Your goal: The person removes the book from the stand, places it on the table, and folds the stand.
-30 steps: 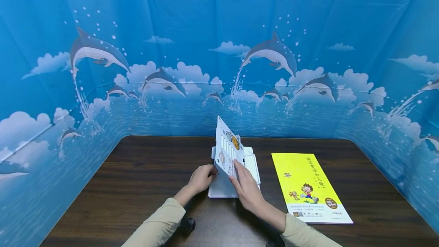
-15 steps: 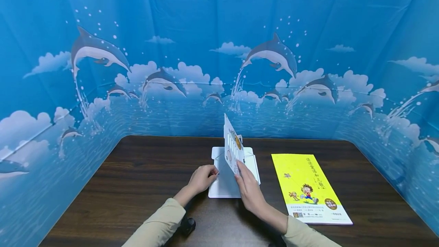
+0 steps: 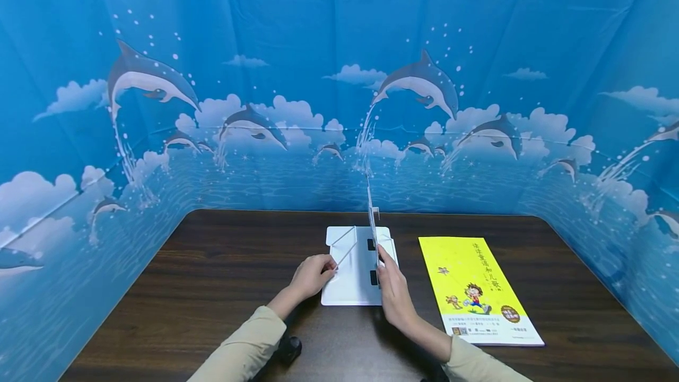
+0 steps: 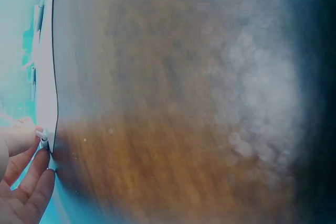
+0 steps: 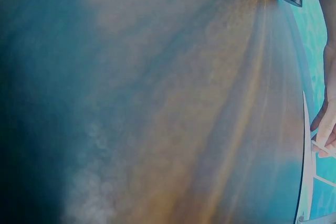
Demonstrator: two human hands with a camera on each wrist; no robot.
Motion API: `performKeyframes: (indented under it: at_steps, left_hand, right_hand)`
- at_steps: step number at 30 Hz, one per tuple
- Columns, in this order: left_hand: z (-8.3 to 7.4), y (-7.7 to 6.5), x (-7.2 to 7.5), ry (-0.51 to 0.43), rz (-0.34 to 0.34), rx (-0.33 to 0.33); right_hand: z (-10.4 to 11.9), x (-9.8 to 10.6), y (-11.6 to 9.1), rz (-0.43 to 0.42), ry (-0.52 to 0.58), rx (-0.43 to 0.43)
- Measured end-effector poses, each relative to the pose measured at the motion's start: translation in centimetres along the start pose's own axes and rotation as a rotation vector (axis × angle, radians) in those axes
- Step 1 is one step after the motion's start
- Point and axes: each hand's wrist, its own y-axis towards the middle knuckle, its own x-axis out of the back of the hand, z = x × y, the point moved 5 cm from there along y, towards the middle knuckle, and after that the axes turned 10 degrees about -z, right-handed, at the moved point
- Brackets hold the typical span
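Head view: white folding stand (image 3: 350, 287) lies flat near the middle of the dark wood table (image 3: 212, 287); its upper panel (image 3: 372, 217) is raised upright and seen edge-on, rising from the stand's right side; right hand (image 3: 395, 296) grips the panel's lower edge, fingers curled and pinching it; left hand (image 3: 310, 276) rests at the stand's left edge, fingers curled onto a thin white support rod (image 3: 343, 246) that slants up from there; yellow children's book (image 3: 477, 287) lies flat on the table just right of the stand, apart from it; blue dolphin-print backdrop (image 3: 265, 75) surrounds the table on three sides. Left wrist view: mostly blurred wood; stand's white edge (image 4: 47, 93) runs down the left side; left-hand fingertips (image 4: 31, 177) curl against its lower corner, pinching a small white piece. Right wrist view: blurred table; thin white stand edge (image 5: 304, 156) at far right; the other hand's fingers (image 5: 325, 124) pinch a white rod beside it; right hand's own grip cannot be told here.
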Motion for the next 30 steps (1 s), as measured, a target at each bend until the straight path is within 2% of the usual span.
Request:
performKeyframes:
  at_steps: [10,19,26,30]
  left_hand:
    - [-0.2,-0.05,0.12,0.009,0.006,-0.016]
    - [-0.52,0.07,0.11,0.046,0.02,-0.044]
    - [-0.88,-0.07,0.09,0.077,0.02,-0.092]
    - [-0.9,-0.06,-0.03,0.089,0.021,-0.09]
  right_hand:
    - [-0.37,-0.03,-0.02,-0.009,0.027,-0.024]
    - [-0.21,0.15,0.05,-0.006,0.011,0.012]
    - [-0.18,0.27,0.12,0.006,0.008,0.001]
    - [-0.28,0.29,0.18,0.01,-0.005,0.003]
